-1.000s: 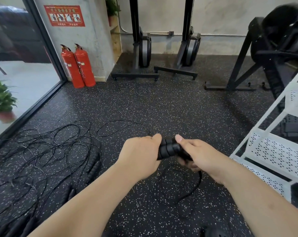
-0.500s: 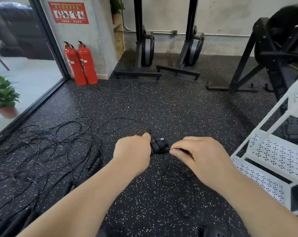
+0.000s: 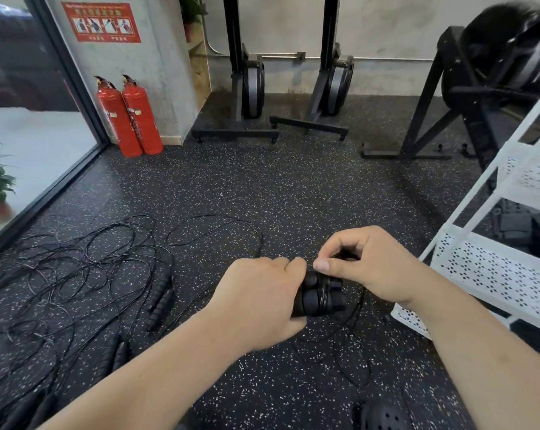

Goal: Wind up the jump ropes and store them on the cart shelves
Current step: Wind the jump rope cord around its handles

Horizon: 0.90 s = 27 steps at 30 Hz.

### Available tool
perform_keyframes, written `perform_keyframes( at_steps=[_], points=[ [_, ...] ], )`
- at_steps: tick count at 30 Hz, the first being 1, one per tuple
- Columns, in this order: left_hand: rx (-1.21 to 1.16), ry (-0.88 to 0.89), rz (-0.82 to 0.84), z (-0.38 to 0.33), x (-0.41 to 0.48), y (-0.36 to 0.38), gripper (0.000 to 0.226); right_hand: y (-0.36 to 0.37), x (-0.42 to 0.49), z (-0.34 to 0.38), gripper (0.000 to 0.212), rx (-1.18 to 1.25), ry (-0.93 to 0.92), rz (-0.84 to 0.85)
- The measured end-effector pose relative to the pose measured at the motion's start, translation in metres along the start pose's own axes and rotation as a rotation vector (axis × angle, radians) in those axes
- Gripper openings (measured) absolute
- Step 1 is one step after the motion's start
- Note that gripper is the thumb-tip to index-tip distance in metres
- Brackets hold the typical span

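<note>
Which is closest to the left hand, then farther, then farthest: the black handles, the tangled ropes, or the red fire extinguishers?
1. The black handles: gripped in the left hand.
2. The tangled ropes: on the floor, to its left.
3. The red fire extinguishers: far back by the wall.

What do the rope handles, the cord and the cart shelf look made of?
The handles: matte black with rounded ribs, likely foam or soft rubber. The cord: thin, black, slightly glossy, probably plastic-coated; core not visible. The cart shelf: white, perforated with regular holes and folded edges, apparently painted sheet metal.
</note>
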<state>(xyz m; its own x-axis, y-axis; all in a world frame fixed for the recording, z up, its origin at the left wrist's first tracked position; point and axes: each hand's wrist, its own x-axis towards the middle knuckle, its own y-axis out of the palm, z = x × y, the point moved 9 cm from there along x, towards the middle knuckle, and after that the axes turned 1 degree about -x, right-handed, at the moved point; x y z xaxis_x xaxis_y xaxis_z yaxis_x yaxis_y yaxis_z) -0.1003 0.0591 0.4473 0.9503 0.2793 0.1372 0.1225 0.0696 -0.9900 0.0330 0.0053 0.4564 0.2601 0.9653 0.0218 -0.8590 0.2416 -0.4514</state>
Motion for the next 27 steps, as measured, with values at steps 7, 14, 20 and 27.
perform_keyframes(
  at_steps=[7, 14, 20, 27],
  points=[
    [-0.093, 0.088, -0.243, 0.000, -0.002, -0.015, 0.043, 0.024, -0.007, -0.025, 0.021, 0.498, 0.246, 0.125],
    [-0.208, -0.067, -0.268, 0.024, -0.003, -0.019, 0.040, 0.067, 0.001, -0.026, 0.020, 1.066, 0.296, -0.008],
    [-0.176, -0.290, -0.153, 0.045, 0.000, -0.010, 0.038, 0.088, -0.006, -0.055, 0.045, 0.860, 0.513, -0.330],
    [-0.081, -0.443, -0.096, 0.074, 0.000, 0.004, 0.049, 0.103, -0.017, -0.047, 0.049, 0.279, 0.494, -0.195]
  ],
)
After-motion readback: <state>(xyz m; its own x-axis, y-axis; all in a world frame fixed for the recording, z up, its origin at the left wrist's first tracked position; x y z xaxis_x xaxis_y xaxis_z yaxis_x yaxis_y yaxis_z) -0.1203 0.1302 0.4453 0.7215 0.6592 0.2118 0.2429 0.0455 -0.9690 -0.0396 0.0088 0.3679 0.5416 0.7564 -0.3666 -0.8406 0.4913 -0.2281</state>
